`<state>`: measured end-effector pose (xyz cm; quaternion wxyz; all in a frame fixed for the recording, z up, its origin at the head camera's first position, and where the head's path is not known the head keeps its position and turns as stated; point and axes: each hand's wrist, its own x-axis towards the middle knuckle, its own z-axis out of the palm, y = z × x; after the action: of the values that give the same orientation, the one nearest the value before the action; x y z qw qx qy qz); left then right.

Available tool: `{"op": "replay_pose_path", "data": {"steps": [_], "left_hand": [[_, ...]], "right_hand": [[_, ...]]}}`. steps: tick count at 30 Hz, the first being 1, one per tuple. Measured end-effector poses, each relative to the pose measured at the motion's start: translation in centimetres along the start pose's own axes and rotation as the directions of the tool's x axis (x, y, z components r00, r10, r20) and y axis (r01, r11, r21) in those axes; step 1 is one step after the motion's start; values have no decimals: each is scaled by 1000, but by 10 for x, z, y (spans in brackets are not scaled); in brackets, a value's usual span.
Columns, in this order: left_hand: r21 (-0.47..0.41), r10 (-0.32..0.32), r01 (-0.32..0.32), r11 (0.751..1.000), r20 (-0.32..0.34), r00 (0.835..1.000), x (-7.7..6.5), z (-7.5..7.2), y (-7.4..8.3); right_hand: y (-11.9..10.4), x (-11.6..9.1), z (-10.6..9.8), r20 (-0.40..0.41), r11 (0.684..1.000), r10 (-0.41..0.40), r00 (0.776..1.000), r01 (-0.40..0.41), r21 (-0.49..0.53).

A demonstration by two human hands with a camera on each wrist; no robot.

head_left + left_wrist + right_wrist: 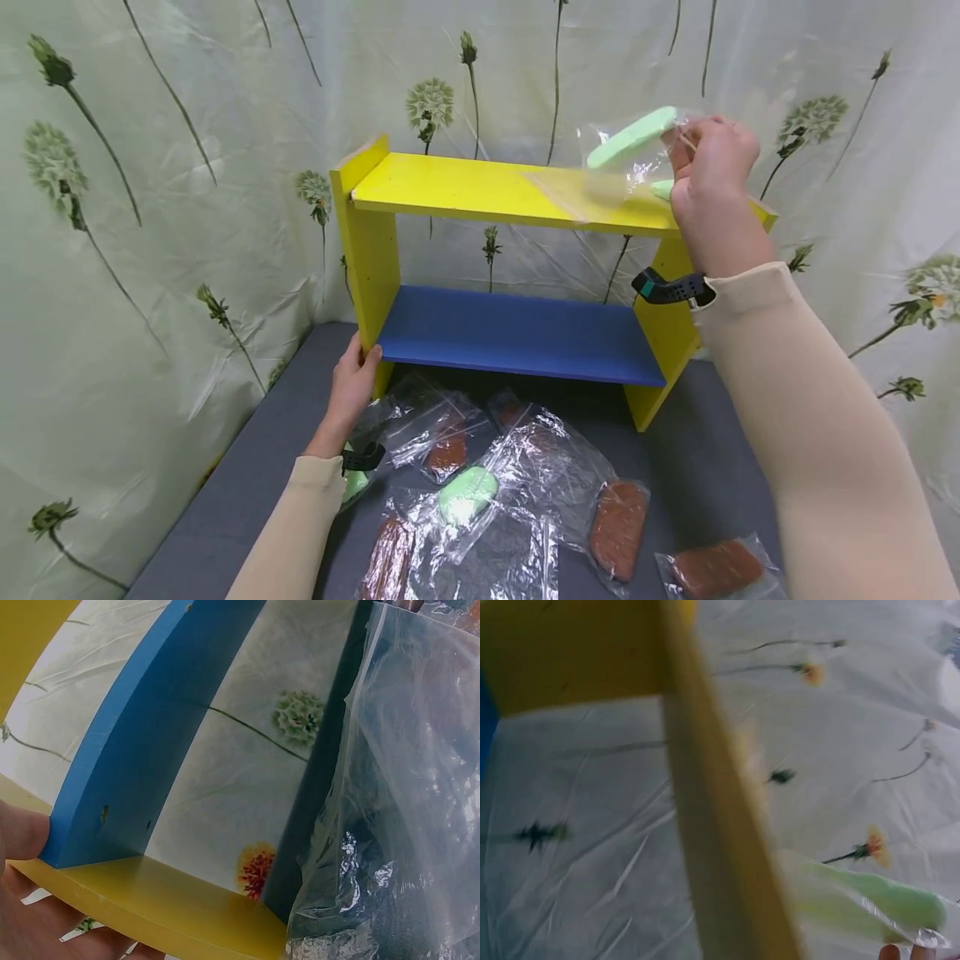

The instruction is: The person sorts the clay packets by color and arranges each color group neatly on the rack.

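Observation:
My right hand [712,162] pinches a clear plastic bag holding a light green, rounded bar [632,140] above the right part of the yellow top shelf [465,185]. A second green piece [662,189] shows just under that hand, partly hidden by it. In the right wrist view, fingertips [907,954] touch the bag below the bagged green bar [870,904]. My left hand [351,387] grips the front edge of the shelf unit's left yellow side panel [375,258]. Its thumb [24,834] lies against the end of the blue lower shelf [517,329].
On the dark grey table [247,500], several clear bags lie in front of and under the unit. Reddish-brown bars [619,529] fill some; another holds a green oval piece [468,495]. A flower-printed sheet [225,167] hangs behind.

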<state>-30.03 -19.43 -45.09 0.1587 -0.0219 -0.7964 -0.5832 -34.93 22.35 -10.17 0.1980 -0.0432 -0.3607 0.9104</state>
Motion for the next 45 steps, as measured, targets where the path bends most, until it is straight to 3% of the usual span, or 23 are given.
{"op": "replay_pose_path", "data": {"steps": [3, 4, 5, 6, 7, 8, 10, 11, 12, 13, 15, 17, 18, 20, 25, 31, 35, 45], "left_hand": [[7, 5, -5, 1000, 5, 1000, 0, 1, 1], [13, 6, -6, 1000, 5, 1000, 0, 1, 2], [18, 7, -7, 1000, 4, 1000, 0, 1, 2], [26, 7, -7, 1000, 4, 1000, 0, 1, 2], [30, 6, -6, 1000, 2, 1000, -1, 1, 3], [34, 6, -6, 999, 0, 1000, -1, 1, 3], [35, 2, -2, 999, -6, 1000, -1, 1, 4], [31, 0, 0, 1000, -10, 1000, -2, 1, 4], [31, -1, 1, 1000, -10, 1000, -2, 1, 3], [27, -2, 2, 1000, -10, 1000, -2, 1, 3], [24, -2, 3, 1000, -9, 1000, -2, 1, 3], [20, -3, 3, 1000, -2, 1000, -2, 1, 2], [22, -1, 1, 1000, 0, 1000, -2, 1, 2], [18, 3, -3, 1000, 3, 1000, -2, 1, 2], [16, 5, -6, 1000, 10, 1000, -1, 2, 1], [5, -3, 3, 1000, 6, 1000, -2, 2, 0], [-8, -9, 9, 1000, 1, 1000, -3, 3, -2], [52, 11, -9, 999, -28, 1000, -3, 3, -2]], "right_hand": [[9, -5, -14, 89, 964, -124, 988, 142, -227], [12, -7, -18, 129, 928, -169, 977, 202, -314], [14, -7, -22, 181, 867, -221, 958, 278, -413], [15, -8, -26, 234, 791, -263, 936, 348, -503], [17, -8, -30, 294, 686, -307, 905, 425, -591], [18, -8, -33, 361, 570, -340, 868, 496, -655], [22, -9, -40, 498, 309, -373, 783, 610, -729], [24, -9, -43, 571, 175, -377, 730, 661, -730], [26, -9, -46, 636, 73, -363, 681, 702, -709], [28, -9, -50, 698, -16, -339, 631, 738, -675], [31, -9, -56, 793, -155, -278, 542, 790, -594], [32, -8, -63, 851, -236, -215, 479, 820, -521], [32, -9, -66, 866, -254, -179, 467, 828, -500], [31, -11, -71, 875, -273, -104, 472, 833, -481], [21, -19, -75, 840, -277, 100, 534, 826, -492], [16, -24, -72, 789, -288, 238, 566, 817, -499], [16, -25, -71, 790, -281, 247, 561, 822, -496], [12, -31, -78, 863, -224, 98, 496, 856, -466]]}}
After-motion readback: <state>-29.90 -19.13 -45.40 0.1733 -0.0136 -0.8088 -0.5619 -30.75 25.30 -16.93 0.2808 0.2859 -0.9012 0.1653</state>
